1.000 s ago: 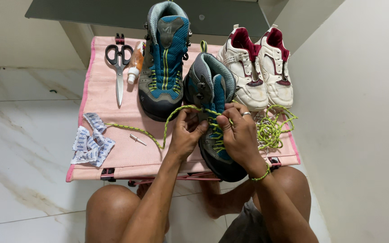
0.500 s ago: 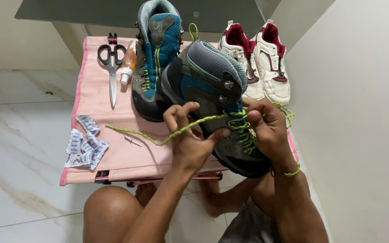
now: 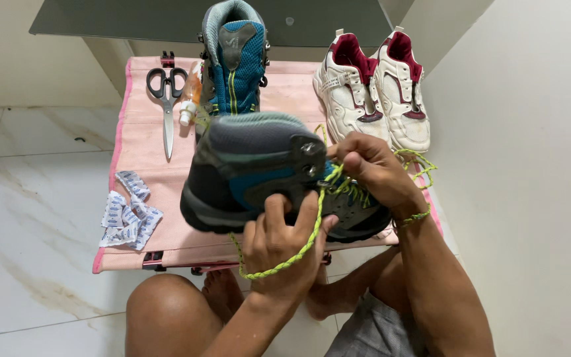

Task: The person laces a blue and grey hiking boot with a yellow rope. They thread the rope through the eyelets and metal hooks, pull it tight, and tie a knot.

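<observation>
Hands grip grey boot and lace.

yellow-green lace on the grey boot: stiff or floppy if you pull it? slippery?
Likely floppy: the yellow-green lace curves slack across the left hand and sags below it. Its braided surface probably grips rather than slips. The loose pile beside the right hand suggests it tangles easily. The grey boot looks bulky, so a tug may shift it little.
</observation>
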